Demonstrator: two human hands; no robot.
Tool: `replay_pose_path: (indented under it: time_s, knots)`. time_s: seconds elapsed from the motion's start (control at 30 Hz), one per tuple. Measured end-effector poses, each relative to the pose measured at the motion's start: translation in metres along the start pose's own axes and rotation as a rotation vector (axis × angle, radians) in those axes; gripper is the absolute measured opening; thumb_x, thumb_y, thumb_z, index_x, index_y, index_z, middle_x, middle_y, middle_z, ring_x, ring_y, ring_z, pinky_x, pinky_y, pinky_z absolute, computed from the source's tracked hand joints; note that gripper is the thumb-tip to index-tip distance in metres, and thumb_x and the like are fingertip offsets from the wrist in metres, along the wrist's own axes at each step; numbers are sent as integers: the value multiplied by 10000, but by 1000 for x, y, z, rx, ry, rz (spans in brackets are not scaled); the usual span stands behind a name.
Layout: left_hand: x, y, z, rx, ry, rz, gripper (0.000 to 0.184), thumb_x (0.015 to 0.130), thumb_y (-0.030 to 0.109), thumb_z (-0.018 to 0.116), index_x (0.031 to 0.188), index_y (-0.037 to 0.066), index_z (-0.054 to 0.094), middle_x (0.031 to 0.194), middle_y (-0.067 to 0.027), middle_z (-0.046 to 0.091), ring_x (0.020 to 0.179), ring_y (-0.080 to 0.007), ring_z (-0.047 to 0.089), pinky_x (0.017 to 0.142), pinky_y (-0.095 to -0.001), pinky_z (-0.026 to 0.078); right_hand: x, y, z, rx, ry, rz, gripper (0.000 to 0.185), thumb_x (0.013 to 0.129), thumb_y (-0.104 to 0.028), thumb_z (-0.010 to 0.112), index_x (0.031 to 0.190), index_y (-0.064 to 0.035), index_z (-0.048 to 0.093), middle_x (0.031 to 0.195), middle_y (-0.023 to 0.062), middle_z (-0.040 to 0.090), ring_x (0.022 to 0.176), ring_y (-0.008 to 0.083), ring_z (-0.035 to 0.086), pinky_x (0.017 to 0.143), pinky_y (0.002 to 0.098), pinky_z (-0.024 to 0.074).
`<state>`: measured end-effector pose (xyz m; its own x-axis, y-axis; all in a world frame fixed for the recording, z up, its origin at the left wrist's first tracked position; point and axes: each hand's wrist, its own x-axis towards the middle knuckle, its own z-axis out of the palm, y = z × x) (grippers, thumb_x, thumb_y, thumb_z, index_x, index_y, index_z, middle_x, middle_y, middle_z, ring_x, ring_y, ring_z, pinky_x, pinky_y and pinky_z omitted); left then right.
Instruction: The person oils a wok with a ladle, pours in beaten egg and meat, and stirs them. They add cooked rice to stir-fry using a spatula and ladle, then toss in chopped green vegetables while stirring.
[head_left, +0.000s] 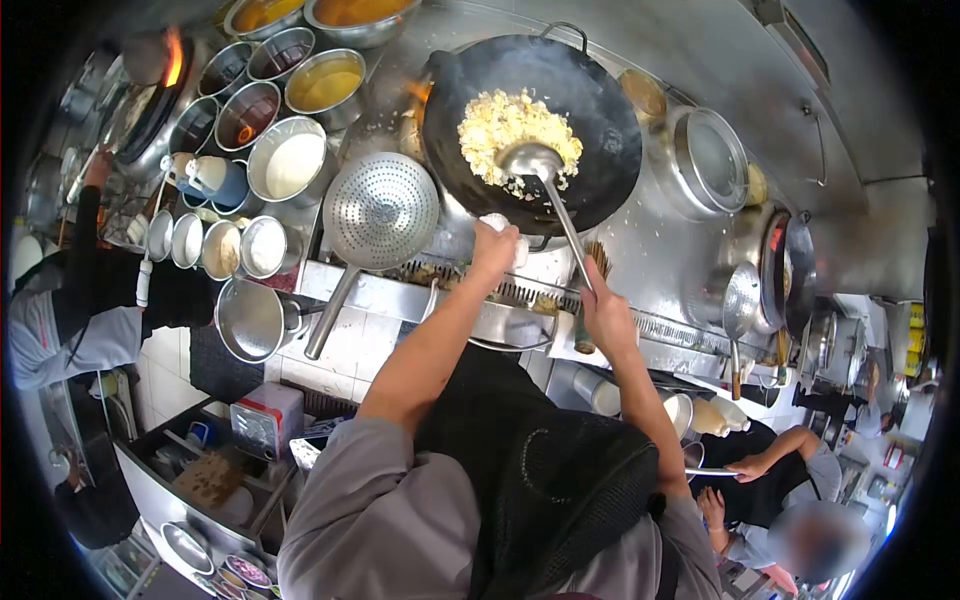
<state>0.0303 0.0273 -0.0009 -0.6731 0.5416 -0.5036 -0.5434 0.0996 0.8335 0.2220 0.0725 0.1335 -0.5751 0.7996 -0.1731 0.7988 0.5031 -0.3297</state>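
Ladle [566, 230]: the right hand [607, 315] is gripping the near end of its long handle, fingers wrapping round it; it is looking stiff and fairly light, the weight probably sitting at the bowl, so high on the handle, away from the heat, is seeming the better hold.
Brush [598, 258]: bristles are sticking up just beside the right hand, tightening the room there.
Gutter [540, 300]: this slotted strip is running along the stove's front edge, below the wok.
Cloth [521, 252]: the left hand [493, 248] is clutching this soft white wad at the wok's near edge; whether it is covering rim or loop, I cannot tell.
Wok [610, 130]: it is sitting ahead of both hands, probably heavy, rigid and hot; padding the grip at the near edge is looking wise.
Strainer [381, 210]: it is lying close to the wok's left, handle jutting toward the person, narrowing that side.
Surface [665, 240]: steel is stretching between the wok and the round pan [718, 160], leaving sideways room on the right.
Food [515, 122]: yellow and white bits are lying loose in the wok, the ladle's bowl resting among them; they are seeming soft, light and crumbly, suiting scooping over pressing.
Flame [418, 92]: it is licking beside the wok's left rim, calling for caution.
Far loop [566, 28]: it is standing uncovered, well apart from both hands.
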Motion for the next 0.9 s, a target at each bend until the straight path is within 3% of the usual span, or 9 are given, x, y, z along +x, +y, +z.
replay_pose_path:
  time_s: [0.07, 0.4, 0.47, 0.53, 0.6, 0.67, 0.83, 0.87, 0.9]
  knots:
    - [11, -4, -3, 19, -48, 21, 290, 785, 46, 576, 1042, -35, 469, 839, -84, 572, 702, -181, 571, 612, -330, 486, 21, 14, 7, 202, 107, -218, 403, 915, -171, 568, 1314, -123, 541, 767, 293, 619, 745, 446, 637, 674, 512, 478]
    - [24, -2, 0, 75, 15, 3, 370, 786, 64, 603, 1086, -46, 415, 922, -111, 552, 654, -142, 538, 512, -308, 446, 23, -7, -3, 267, -24, -92, 422, 933, -193, 546, 1349, -136, 502, 854, 272, 638, 796, 472, 616, 681, 506, 491]
    - [19, -10, -3, 83, 2, -25, 369, 784, 66, 604, 1083, -50, 421, 905, -108, 555, 651, -147, 539, 517, -312, 451, 21, -26, -16, 415, 167, -204, 421, 938, -203, 535, 1351, -132, 493, 866, 282, 634, 799, 483, 608, 687, 522, 488]
    - [32, -28, -3, 58, 16, 72, 344, 778, 68, 605, 1054, -54, 440, 862, -101, 559, 639, -149, 538, 503, -315, 441, 21, -39, -9, 327, 133, -69, 413, 942, -186, 529, 1350, -132, 495, 897, 290, 633, 799, 485, 608, 697, 520, 497]
    - [43, -39, -5, 114, 54, 117, 283, 771, 54, 600, 1005, -45, 476, 819, -89, 566, 626, -147, 534, 491, -315, 430, 26, -30, 13, 0, -50, -41, 445, 932, -157, 560, 1367, -107, 482, 841, 293, 633, 766, 458, 631, 691, 410, 506]
    - [43, -33, -10, 156, -76, 7, 538, 780, 130, 614, 1177, -127, 357, 1110, -252, 532, 1023, -303, 550, 903, -374, 443, 29, -7, 12, 237, 75, -214, 443, 935, -154, 551, 1370, -109, 480, 875, 302, 631, 768, 466, 629, 693, 425, 508]
    - [41, -32, -8, 122, -100, 51, 522, 783, 125, 628, 1165, -124, 375, 1095, -242, 540, 999, -297, 564, 871, -360, 462, 20, -27, -5, 268, 30, -80, 427, 938, -155, 546, 1355, -78, 492, 918, 287, 646, 807, 404, 669, 723, 425, 513]
    - [47, -41, -7, 125, -31, 84, 333, 777, 73, 607, 1041, -81, 476, 967, -175, 581, 859, -241, 585, 728, -352, 468, 20, -23, 5, 147, 26, -66, 418, 941, -153, 543, 1347, -62, 499, 932, 281, 652, 821, 367, 686, 735, 401, 516]
    - [47, -40, -5, 127, 37, 119, 158, 771, 21, 587, 917, -38, 577, 838, -107, 621, 718, -185, 606, 585, -345, 473, 21, -15, 12, 99, -70, -100, 411, 945, -154, 523, 1350, -93, 493, 874, 269, 650, 838, 458, 629, 772, 496, 501]
